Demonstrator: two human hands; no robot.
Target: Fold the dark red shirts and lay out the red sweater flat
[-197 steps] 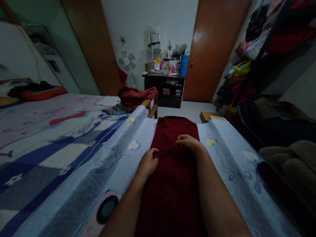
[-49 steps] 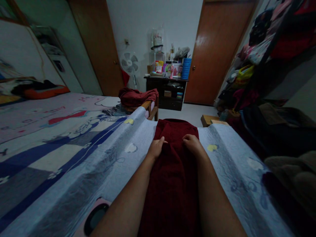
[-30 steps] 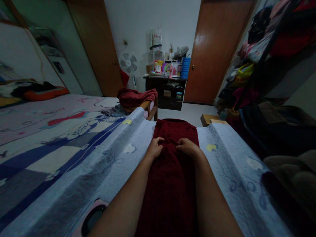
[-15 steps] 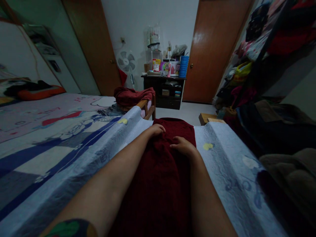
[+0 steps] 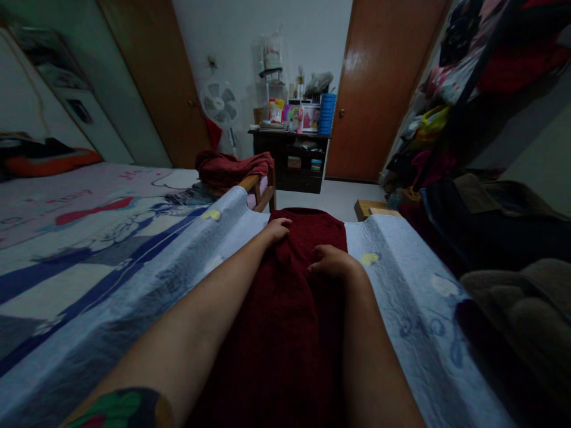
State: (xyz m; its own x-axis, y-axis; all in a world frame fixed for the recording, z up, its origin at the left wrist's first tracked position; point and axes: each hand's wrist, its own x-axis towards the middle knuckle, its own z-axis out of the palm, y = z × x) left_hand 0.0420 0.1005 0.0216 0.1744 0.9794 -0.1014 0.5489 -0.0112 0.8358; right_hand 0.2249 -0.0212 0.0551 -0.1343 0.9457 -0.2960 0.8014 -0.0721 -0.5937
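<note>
A dark red garment (image 5: 285,333) lies stretched lengthwise over a light blue and grey blanket printed with yellow hearts (image 5: 397,297). My left hand (image 5: 279,229) rests on the garment's left side near its far end, its fingers extended over the cloth. A small raised fold in the fabric runs beside those fingers. On the right side my right hand (image 5: 331,260) is bent at the wrist, with thumb and fingers apart and their tips at the cloth. Neither hand visibly grips the fabric.
Reddish cloth (image 5: 234,169) hangs over a wooden bed rail (image 5: 267,196) at the far left. Beyond stand a white fan (image 5: 220,102) and a dark cabinet (image 5: 289,163). Dark folded clothes (image 5: 513,214) are piled at the right, near a wooden block (image 5: 366,208).
My right hand's fingers have bent a little more, and its wrist is more arched. The left hand stays on the cloth, with its fingers slightly shifted. The whole view has moved slightly.
</note>
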